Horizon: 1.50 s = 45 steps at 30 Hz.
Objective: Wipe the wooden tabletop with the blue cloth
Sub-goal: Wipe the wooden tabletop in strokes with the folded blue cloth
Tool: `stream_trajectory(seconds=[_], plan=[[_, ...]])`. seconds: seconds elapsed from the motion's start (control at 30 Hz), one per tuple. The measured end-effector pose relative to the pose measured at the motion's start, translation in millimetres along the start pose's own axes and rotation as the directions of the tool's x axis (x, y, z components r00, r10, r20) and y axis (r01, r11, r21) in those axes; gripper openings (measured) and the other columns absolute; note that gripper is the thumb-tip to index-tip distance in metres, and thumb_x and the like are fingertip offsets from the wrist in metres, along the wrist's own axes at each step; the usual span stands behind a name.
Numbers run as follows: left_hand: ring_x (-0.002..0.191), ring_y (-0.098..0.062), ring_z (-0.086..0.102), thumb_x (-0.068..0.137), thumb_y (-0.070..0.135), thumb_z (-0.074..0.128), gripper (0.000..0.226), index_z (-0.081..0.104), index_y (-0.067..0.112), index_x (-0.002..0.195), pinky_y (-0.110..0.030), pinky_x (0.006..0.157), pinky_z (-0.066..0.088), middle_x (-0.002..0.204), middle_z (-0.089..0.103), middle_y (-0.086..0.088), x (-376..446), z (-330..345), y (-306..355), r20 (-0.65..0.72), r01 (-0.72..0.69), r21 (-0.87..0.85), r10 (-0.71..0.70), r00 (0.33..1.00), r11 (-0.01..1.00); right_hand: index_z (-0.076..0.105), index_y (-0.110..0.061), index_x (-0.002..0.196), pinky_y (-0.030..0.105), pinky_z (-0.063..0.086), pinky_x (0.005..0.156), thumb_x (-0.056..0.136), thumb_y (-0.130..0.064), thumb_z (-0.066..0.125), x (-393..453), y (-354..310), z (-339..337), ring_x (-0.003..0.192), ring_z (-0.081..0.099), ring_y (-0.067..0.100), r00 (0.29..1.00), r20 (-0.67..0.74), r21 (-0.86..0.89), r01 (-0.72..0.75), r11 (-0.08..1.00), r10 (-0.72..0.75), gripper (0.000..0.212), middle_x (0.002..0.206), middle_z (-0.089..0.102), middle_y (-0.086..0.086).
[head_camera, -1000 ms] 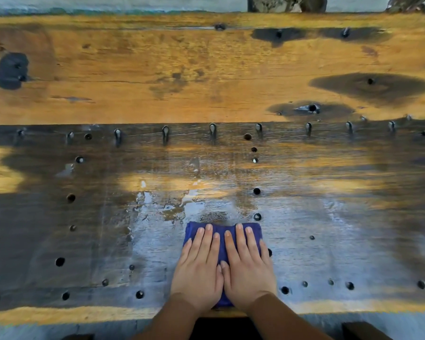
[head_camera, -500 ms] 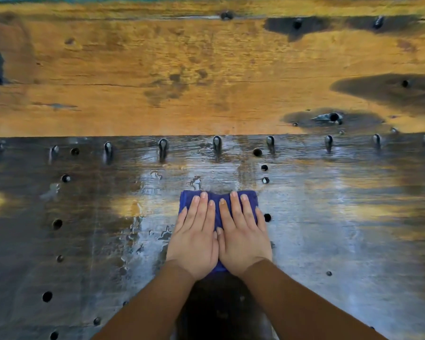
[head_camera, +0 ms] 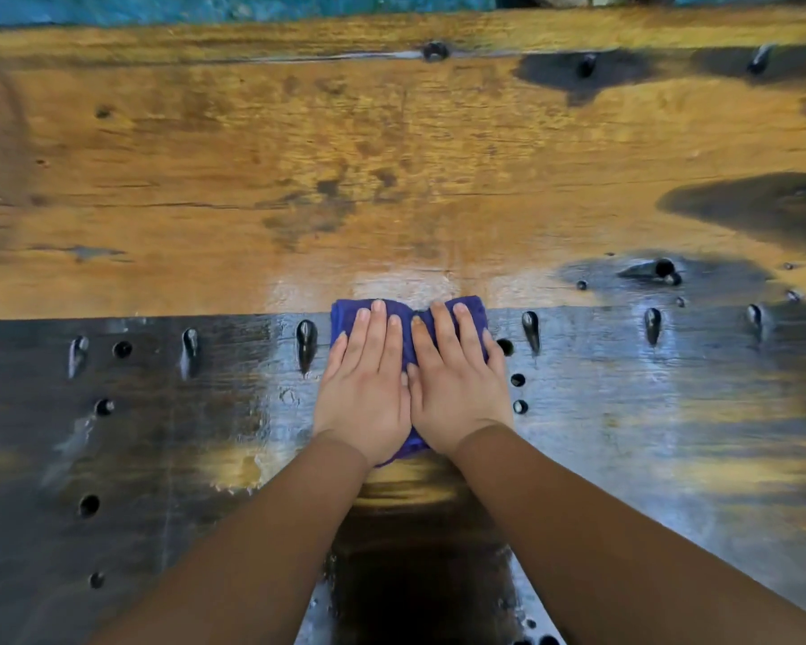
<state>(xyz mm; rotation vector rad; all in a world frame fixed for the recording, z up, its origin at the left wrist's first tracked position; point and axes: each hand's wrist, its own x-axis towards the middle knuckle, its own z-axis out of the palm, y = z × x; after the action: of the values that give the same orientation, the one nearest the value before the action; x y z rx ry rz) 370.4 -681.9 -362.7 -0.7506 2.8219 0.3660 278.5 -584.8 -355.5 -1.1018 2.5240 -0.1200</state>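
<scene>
Blue cloth [head_camera: 408, 332], folded into a small pad, lies flat on the wooden worktop [head_camera: 205, 169], just where the dark, wet-looking near board meets the paler orange-brown far board; its far edge laps a little over that seam. In the head view, looking straight down, both hands press on the cloth side by side with thumbs touching. The left hand [head_camera: 364, 388] covers the cloth's left half and the right hand [head_camera: 457, 388] its right half, fingers of both straight and slightly spread, palms down, gripping nothing. Only the cloth's far corners and a strip between and below the palms show. Both forearms, in brown sleeves [head_camera: 601, 528], reach in from the near edge. A row of dark slot-shaped holes [head_camera: 306, 342] runs along the near board just this side of the seam, passing either side of the cloth, and small round holes [head_camera: 517, 379] dot the board just right of the right hand. A pale wet sheen lies on the far board just beyond the cloth. A strip of blue-green surface [head_camera: 205, 4] runs behind the worktop's far edge. Compared with half a second ago, cloth and hands have slid farther away, from mid-board up to the seam.
</scene>
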Motion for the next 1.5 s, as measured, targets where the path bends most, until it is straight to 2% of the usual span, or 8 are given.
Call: stream_trajectory(seconds=[0.3, 0.43, 0.5, 0.6, 0.83, 1.03, 1.33, 1.5], plan=[[0.148, -0.019, -0.01, 0.098, 0.038, 0.017, 0.061, 0.002, 0.012, 0.151, -0.04, 0.119, 0.004, 0.16, -0.004, -0.007, 21.0, -9.4, -2.8, 0.017, -0.043, 0.019, 0.043, 0.999, 0.999, 0.024, -0.024, 0.152, 0.043, 0.004, 0.116, 0.098, -0.043, 0.02, 11.5, 3.6, -2.5, 0.148, -0.001, 0.019, 1.0, 0.004, 0.008, 0.014, 1.0, -0.014, 0.057, 0.163, 0.013, -0.001], [0.147, -0.019, -0.012, 0.099, 0.039, 0.015, 0.062, -0.001, 0.012, 0.152, -0.039, 0.119, 0.001, 0.16, -0.008, -0.007, 49.1, -15.4, -2.3, -0.006, -0.045, 0.032, 0.045, 0.999, 0.998, 0.006, -0.028, 0.154, 0.04, -0.003, 0.115, 0.097, -0.045, 0.015, 36.4, 9.3, -7.2, 0.148, -0.008, 0.016, 0.999, -0.026, 0.018, -0.033, 0.999, 0.034, 0.06, 0.164, 0.005, -0.004], [0.147, -0.019, -0.012, 0.099, 0.04, 0.014, 0.062, 0.0, 0.012, 0.153, -0.039, 0.12, 0.0, 0.16, -0.009, -0.006, 69.3, -20.0, -3.7, -0.022, -0.047, 0.031, 0.048, 0.999, 0.998, 0.004, -0.028, 0.154, 0.04, -0.003, 0.115, 0.097, -0.045, 0.014, 54.7, 12.5, -13.2, 0.148, -0.008, 0.016, 0.997, -0.059, 0.024, -0.051, 0.998, 0.052, 0.06, 0.164, 0.004, -0.004], [0.148, -0.019, -0.009, 0.098, 0.04, 0.012, 0.062, 0.003, 0.012, 0.153, -0.038, 0.119, 0.0, 0.16, -0.007, -0.006, 101.8, -27.9, -5.7, -0.052, -0.047, 0.031, 0.048, 0.997, 0.998, 0.011, -0.026, 0.154, 0.043, 0.005, 0.116, 0.098, -0.044, 0.018, 88.2, 18.6, -23.9, 0.148, 0.0, 0.019, 0.992, -0.117, 0.001, -0.048, 0.999, 0.048, 0.059, 0.163, 0.011, -0.001], [0.148, -0.02, -0.004, 0.1, 0.038, 0.016, 0.061, 0.006, 0.012, 0.154, -0.039, 0.12, 0.004, 0.162, -0.001, -0.007, 179.7, -53.4, -13.3, -0.107, -0.045, 0.046, 0.05, 0.993, 0.998, 0.008, -0.029, 0.154, 0.042, 0.002, 0.117, 0.098, -0.046, 0.013, 167.4, 30.3, -51.5, 0.148, -0.004, 0.017, 0.987, -0.158, 0.005, -0.029, 1.0, 0.029, 0.059, 0.164, 0.004, -0.002], [0.148, -0.021, 0.001, 0.1, 0.038, 0.018, 0.061, 0.01, 0.011, 0.154, -0.039, 0.119, 0.006, 0.163, 0.003, -0.008, 258.9, -72.0, -23.0, -0.179, -0.008, 0.04, 0.015, 0.984, 0.999, 0.017, -0.026, 0.154, 0.045, 0.009, 0.118, 0.096, -0.043, 0.016, 251.3, 39.7, -86.1, 0.149, 0.002, 0.02, 0.976, -0.214, -0.056, 0.026, 0.998, -0.037, 0.06, 0.164, 0.008, 0.0], [0.148, -0.024, 0.001, 0.1, 0.038, 0.018, 0.061, 0.008, 0.011, 0.154, -0.041, 0.12, 0.008, 0.162, 0.002, -0.01, 345.6, -97.0, -41.8, -0.238, -0.02, 0.092, 0.041, 0.97, 0.996, 0.012, -0.027, 0.155, 0.046, 0.009, 0.118, 0.098, -0.043, 0.019, 337.0, 44.7, -113.0, 0.149, 0.001, 0.022, 0.957, -0.287, -0.094, 0.005, 0.996, -0.032, 0.06, 0.164, 0.005, 0.002], [0.148, -0.023, 0.002, 0.1, 0.039, 0.016, 0.061, 0.009, 0.012, 0.154, -0.04, 0.12, 0.006, 0.162, 0.005, -0.009, 374.2, -106.1, -46.9, -0.264, -0.008, 0.095, 0.033, 0.964, 0.995, 0.013, -0.026, 0.155, 0.046, 0.009, 0.117, 0.097, -0.044, 0.019, 368.4, 47.4, -123.7, 0.149, 0.005, 0.024, 0.946, -0.322, -0.111, 0.015, 0.994, -0.05, 0.061, 0.163, 0.011, 0.004]])
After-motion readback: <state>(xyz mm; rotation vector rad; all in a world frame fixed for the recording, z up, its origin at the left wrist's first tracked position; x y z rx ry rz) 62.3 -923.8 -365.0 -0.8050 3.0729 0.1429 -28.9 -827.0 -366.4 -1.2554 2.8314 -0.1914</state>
